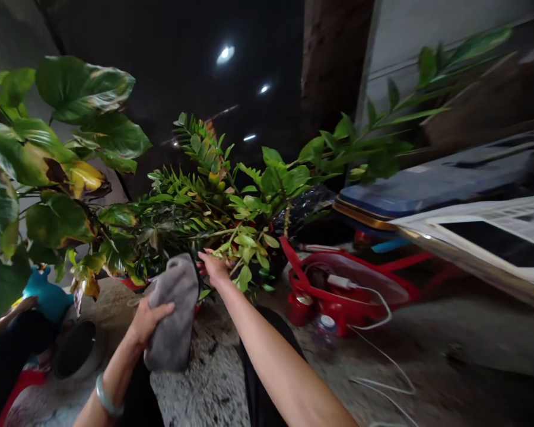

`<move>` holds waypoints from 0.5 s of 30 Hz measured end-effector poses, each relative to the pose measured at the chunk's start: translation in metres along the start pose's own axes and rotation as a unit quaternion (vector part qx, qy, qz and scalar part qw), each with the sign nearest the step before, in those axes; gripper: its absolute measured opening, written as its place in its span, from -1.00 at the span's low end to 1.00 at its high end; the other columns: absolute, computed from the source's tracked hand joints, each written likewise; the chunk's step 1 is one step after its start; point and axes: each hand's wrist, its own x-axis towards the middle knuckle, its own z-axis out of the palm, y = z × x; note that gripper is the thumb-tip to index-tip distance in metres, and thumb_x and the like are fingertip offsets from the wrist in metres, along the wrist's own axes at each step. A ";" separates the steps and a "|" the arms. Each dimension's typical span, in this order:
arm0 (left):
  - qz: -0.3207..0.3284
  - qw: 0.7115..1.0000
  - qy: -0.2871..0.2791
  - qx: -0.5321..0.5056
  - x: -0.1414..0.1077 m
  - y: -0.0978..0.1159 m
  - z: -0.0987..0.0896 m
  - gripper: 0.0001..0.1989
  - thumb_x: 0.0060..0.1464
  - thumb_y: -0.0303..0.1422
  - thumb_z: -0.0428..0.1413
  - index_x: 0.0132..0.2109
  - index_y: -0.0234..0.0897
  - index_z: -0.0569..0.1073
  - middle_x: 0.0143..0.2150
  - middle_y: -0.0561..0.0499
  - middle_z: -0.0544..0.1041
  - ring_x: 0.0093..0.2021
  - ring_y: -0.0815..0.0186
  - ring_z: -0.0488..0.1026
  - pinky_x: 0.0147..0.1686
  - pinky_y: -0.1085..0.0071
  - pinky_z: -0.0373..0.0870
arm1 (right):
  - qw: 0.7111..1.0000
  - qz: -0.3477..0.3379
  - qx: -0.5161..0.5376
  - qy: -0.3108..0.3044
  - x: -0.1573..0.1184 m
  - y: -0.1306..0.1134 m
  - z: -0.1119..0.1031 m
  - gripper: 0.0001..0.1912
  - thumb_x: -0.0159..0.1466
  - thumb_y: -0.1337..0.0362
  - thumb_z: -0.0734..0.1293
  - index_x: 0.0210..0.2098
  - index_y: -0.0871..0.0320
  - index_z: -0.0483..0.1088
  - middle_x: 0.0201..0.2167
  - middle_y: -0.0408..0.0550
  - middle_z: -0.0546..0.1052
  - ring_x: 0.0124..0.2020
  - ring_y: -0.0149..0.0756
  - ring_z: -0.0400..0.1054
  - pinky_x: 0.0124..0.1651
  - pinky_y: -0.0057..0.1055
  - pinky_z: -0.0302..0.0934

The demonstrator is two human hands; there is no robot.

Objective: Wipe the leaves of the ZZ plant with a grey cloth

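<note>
A folded grey cloth [173, 314] is gripped in my left hand [149, 320], the thumb pressed across its front. My right hand [213, 268] reaches in among the potted plants [244, 237], just right of the cloth's upper edge. Its fingers are bent together at the lower leaves; whatever they pinch is too small or hidden to name. Small green and yellowish leaves hang beside the right wrist. Part of a red pot [136, 284] shows under the foliage to the left of the cloth.
Broad-leaved plant [84, 89] at left. Another person's hand [26, 303] is near a teal object [48, 293] and dark round container [75, 350]. At right: a red plastic stool-like frame [351, 296], white cable [389, 308], clear bottle [327, 326], and stacked flat panels [471, 219].
</note>
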 end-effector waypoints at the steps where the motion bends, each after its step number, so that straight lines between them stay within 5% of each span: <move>1: -0.020 0.999 -0.025 0.006 -0.008 -0.008 -0.004 -0.47 -0.36 -0.17 0.53 -0.20 -0.36 0.68 -0.31 -0.15 0.71 -0.33 0.07 0.64 -0.26 0.24 0.59 | 1.000 0.002 -0.006 -0.008 -0.002 0.000 -0.001 -0.64 0.12 0.32 0.41 -0.07 0.18 0.49 -0.56 -0.20 0.54 -0.61 -0.35 0.41 -0.66 -0.54 0.20; 4: -0.003 1.000 -0.017 -0.012 -0.022 0.008 -0.013 -0.42 -0.35 -0.18 0.53 -0.13 -0.36 0.67 -0.27 -0.16 0.72 -0.30 0.00 0.66 -0.23 0.21 0.61 | 0.999 0.010 -0.033 -0.031 -0.010 0.004 -0.005 -0.87 0.07 0.36 0.39 -0.34 0.17 0.47 -0.63 -0.22 0.50 -0.65 -0.41 0.37 -0.66 -0.58 0.13; 9: 0.139 0.974 0.136 -0.120 0.001 0.081 -0.013 -0.37 -0.42 -0.26 0.53 -0.08 -0.29 0.63 -0.26 -0.08 0.73 -0.30 0.05 0.68 -0.26 0.29 0.63 | 0.994 0.030 -0.083 -0.068 -0.023 0.008 -0.004 -0.97 0.12 0.37 0.35 -0.42 0.14 0.40 -0.59 -0.19 0.56 -0.59 -0.42 0.46 -0.66 -0.66 0.07; 12: 0.108 0.977 0.134 -0.124 0.017 0.068 -0.005 -0.42 -0.47 -0.27 0.53 -0.17 -0.33 0.64 -0.33 -0.09 0.71 -0.39 0.10 0.64 -0.34 0.31 0.60 | 0.990 0.036 -0.101 -0.092 -0.027 0.006 -0.003 -0.90 0.18 0.33 0.35 -0.45 0.13 0.35 -0.60 -0.19 0.57 -0.64 -0.45 0.41 -0.68 -0.65 0.06; 15: 0.009 0.997 0.044 -0.070 0.007 0.026 -0.001 -0.48 -0.42 -0.25 0.53 -0.22 -0.37 0.67 -0.31 -0.20 0.71 -0.39 0.05 0.64 -0.34 0.25 0.60 | 0.987 0.034 -0.118 -0.102 -0.028 0.004 -0.007 -0.84 0.20 0.31 0.37 -0.49 0.14 0.35 -0.64 -0.21 0.52 -0.69 -0.49 0.33 -0.70 -0.65 -0.01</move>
